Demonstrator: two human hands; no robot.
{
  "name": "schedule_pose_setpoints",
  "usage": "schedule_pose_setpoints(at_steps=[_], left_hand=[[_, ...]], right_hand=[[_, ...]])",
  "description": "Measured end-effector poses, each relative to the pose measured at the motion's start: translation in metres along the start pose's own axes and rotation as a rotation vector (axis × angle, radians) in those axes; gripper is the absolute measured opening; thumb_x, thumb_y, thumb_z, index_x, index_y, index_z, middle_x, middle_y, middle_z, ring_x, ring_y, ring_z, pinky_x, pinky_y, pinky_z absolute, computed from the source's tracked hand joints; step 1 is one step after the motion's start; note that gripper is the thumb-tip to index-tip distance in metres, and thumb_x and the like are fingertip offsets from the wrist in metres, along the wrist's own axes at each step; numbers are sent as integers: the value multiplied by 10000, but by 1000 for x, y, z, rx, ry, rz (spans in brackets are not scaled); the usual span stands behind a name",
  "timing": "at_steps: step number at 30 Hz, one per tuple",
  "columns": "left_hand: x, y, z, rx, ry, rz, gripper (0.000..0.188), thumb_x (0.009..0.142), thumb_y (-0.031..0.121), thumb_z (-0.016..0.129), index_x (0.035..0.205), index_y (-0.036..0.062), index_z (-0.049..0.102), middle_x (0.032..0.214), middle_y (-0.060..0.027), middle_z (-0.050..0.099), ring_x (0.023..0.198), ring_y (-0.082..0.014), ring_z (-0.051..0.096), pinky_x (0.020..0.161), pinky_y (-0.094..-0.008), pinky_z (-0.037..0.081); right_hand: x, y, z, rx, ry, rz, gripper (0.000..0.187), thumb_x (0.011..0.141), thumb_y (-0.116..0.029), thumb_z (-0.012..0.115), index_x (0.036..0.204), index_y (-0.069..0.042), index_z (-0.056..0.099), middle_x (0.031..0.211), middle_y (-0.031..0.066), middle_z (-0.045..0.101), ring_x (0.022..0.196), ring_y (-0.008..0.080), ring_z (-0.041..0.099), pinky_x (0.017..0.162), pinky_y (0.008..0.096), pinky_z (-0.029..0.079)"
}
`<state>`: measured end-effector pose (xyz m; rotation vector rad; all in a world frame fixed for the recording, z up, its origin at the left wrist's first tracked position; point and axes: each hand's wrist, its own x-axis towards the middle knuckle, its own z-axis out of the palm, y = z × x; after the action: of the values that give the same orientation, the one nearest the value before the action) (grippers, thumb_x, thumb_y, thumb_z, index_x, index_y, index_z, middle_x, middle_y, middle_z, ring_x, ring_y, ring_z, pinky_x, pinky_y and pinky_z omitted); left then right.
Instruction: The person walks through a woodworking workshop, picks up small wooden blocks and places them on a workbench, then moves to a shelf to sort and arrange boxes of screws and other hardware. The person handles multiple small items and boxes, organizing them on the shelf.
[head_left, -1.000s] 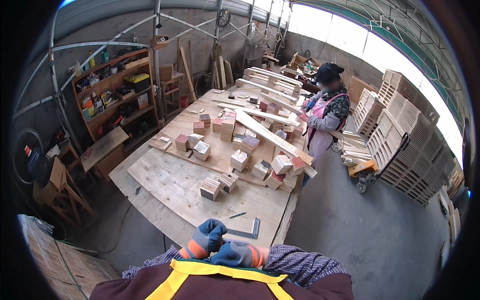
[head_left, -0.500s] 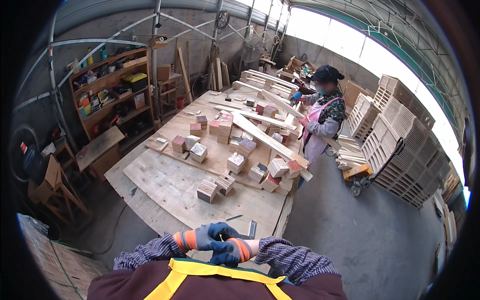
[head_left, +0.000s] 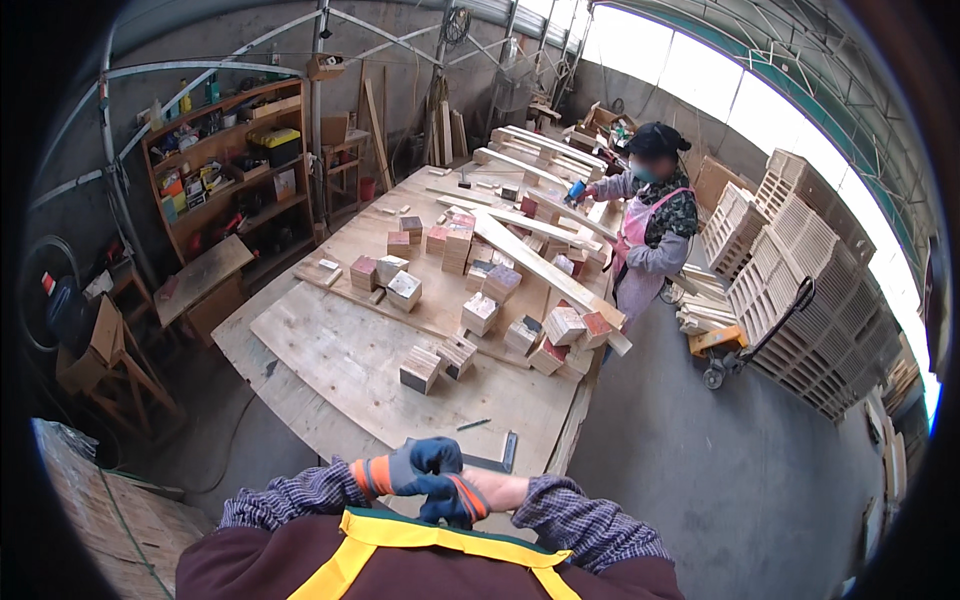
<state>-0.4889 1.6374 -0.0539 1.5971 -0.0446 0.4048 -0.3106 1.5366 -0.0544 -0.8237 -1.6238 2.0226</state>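
Bench [head_left: 340,350] is laid with plywood. Its near edge is reached by both hands; its right edge runs away just to the right of them. Beyond that edge, room for moving is offered by grey floor [head_left: 700,470], bounded farther right by stacked pallets [head_left: 800,310] and a yellow pallet truck [head_left: 718,340]. More floor is seen left of the hands, past the bench's left corner.

Right next to the hands, a metal square [head_left: 510,450] is lying near the edge, with a dark pencil-like rod [head_left: 473,424] just ahead of it. Ahead of the hands, across a stretch of plywood, two striped wood blocks [head_left: 422,368] are set side by side.

Left hand [head_left: 415,465] and right hand [head_left: 452,502] are brought together at the near edge. Both are gloved: left glove [head_left: 402,472] and right glove [head_left: 465,497] are grey-blue with orange cuffs. Bare wrist is exposed behind the right cuff. Left fingers are curled against the right glove; whether it is gripped can't be told. Right fingers are partly hidden, so their opening can't be told.
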Motion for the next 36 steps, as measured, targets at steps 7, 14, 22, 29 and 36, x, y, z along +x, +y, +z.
schedule_pose_setpoints(at_steps=[7, 14, 22, 29, 36], left_hand=[[-10, 6, 1, 74, 267, 160, 162, 853, 58, 705, 845, 45, 543, 874, -68, 556, 794, -155, 534, 703, -293, 453], [-2, -2, 0, -124, 577, -97, 482, 904, 60, 642, 1342, 23, 444, 1232, -72, 558, 1122, -125, 530, 996, -299, 436], [4, -15, 25, -230, 738, -149, 449, 976, 229, 574, 1369, 46, 457, 1193, -46, 600, 993, -120, 585, 840, -255, 499], [-7, -26, 23, -129, 879, -14, 204, 968, 181, 572, 1111, 39, 609, 975, -24, 661, 834, -94, 613, 723, -229, 514], [-4, -31, 26, 2, 979, 55, 132, 973, 135, 561, 1056, 36, 584, 968, -31, 654, 860, -93, 607, 774, -238, 514]], right_hand=[[-13, -17, 5, 91, 443, -73, 237, 932, -97, 586, 1148, -24, 649, 898, -28, 646, 771, 42, 590, 663, 220, 514], [2, -13, 9, -189, 1200, -422, 152, 850, -4, 606, 991, -1, 661, 815, 14, 653, 746, 66, 621, 669, 232, 526], [24, -15, 26, 192, 1074, -580, 268, 944, -35, 567, 1204, 25, 561, 1056, 59, 629, 953, 116, 603, 863, 252, 486], [24, -2, 30, 295, 1086, -450, 362, 1039, -301, 446, 1117, 19, 598, 954, 10, 598, 813, 80, 505, 750, 225, 405], [30, 15, 27, 364, 1051, -521, 364, 1049, -261, 419, 1127, 55, 582, 1050, 86, 638, 951, 145, 604, 897, 296, 484]])
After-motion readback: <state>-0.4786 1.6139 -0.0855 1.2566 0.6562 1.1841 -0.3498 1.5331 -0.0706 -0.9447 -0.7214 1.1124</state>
